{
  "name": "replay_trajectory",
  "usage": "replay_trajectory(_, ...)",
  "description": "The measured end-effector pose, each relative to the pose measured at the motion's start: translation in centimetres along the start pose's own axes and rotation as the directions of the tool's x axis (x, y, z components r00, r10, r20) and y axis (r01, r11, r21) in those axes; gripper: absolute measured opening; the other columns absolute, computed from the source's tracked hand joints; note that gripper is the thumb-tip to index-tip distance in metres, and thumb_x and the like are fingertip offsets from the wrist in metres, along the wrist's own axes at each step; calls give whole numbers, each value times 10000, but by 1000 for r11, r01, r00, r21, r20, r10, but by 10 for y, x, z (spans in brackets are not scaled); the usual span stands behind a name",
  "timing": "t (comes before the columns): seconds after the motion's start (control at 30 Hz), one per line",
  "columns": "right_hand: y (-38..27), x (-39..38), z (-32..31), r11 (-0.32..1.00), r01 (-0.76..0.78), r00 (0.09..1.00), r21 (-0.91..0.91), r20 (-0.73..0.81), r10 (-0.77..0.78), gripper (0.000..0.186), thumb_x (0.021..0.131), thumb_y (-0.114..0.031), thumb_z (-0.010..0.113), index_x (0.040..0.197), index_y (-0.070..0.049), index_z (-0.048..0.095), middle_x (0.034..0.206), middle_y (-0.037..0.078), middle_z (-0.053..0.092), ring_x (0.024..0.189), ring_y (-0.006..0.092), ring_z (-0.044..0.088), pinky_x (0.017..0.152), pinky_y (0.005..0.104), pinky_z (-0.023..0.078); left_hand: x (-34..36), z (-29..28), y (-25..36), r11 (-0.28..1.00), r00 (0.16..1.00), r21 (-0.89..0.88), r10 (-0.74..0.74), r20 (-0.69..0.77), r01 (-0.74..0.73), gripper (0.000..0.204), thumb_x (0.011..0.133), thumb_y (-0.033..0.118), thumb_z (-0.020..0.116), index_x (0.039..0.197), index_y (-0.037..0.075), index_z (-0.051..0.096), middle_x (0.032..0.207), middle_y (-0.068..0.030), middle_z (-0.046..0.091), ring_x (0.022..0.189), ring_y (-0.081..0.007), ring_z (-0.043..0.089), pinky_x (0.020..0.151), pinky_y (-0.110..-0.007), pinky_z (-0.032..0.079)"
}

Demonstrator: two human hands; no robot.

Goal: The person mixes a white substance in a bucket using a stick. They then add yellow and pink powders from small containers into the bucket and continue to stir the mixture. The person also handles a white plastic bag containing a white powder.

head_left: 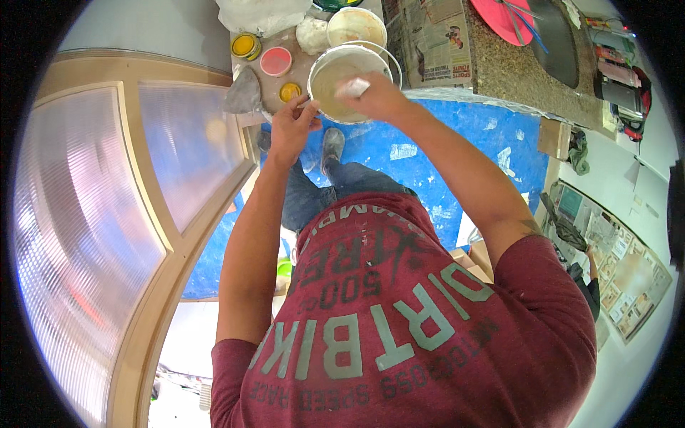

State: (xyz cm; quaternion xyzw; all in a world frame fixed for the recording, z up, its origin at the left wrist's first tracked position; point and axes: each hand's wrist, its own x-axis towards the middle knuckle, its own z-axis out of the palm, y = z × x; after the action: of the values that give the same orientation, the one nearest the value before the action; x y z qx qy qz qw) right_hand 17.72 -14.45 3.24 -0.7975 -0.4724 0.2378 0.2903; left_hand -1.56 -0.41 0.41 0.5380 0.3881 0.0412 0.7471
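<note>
A white bucket (312, 82) with a raised wire handle stands in front of me, with a cloudy beige layer inside. My right hand (378, 98) reaches over its opening, fingers closed round a small white lump (353, 88), perhaps a wad of cloth or paper. At the bucket's near left rim is my left hand (291, 132), its thumb and fingers drawn together in a pinch. Something small and dark shows at those fingertips; I cannot make out what it is. A small yellow tub (290, 92) sits just beyond my left hand.
Beyond stand a second pale bucket (357, 27), a pink-topped tub (276, 61), a yellow can (245, 46) and a grey cloth-like lump (244, 91). A granite-patterned counter (514, 75) runs along the right. A wood-framed ribbed panel (171, 143) borders the left. Blue sheeting (435, 164) covers the floor.
</note>
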Motion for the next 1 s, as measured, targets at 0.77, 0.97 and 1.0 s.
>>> replay_trajectory(0.77, -2, 19, 8, 995, -79, 994, 54, -71, 83, 453, 862, -417, 743, 1142, -61, 744, 1062, 223, 752, 999, 398, 723, 892, 489, 572, 0, -1, -1, 1000, 999, -8, -7, 31, 7, 453, 1036, 259, 675, 1360, -51, 608, 1011, -88, 698, 859, -152, 666, 793, -322, 604)
replay_trajectory(0.97, 4, 26, -3, 989, -124, 991, 78, -37, 128, 441, 858, -413, 761, 1131, -68, 743, 1033, 207, 754, 989, 401, 719, 891, 486, 574, 3, -3, -7, 999, 999, -47, 28, 19, -27, 534, 1003, 250, 714, 1384, -96, 573, 1013, -140, 729, 816, -158, 692, 719, -301, 608)
replay_trajectory(1.0, -2, 18, 10, 997, -17, 998, 74, -55, 21, 434, 860, -416, 760, 1122, -72, 746, 1003, 197, 758, 960, 400, 724, 864, 482, 583, 4, -2, -7, 998, 999, -50, 31, 11, -30, 532, 1003, 247, 714, 1385, -96, 573, 1011, -138, 728, 815, -159, 693, 715, -302, 607)
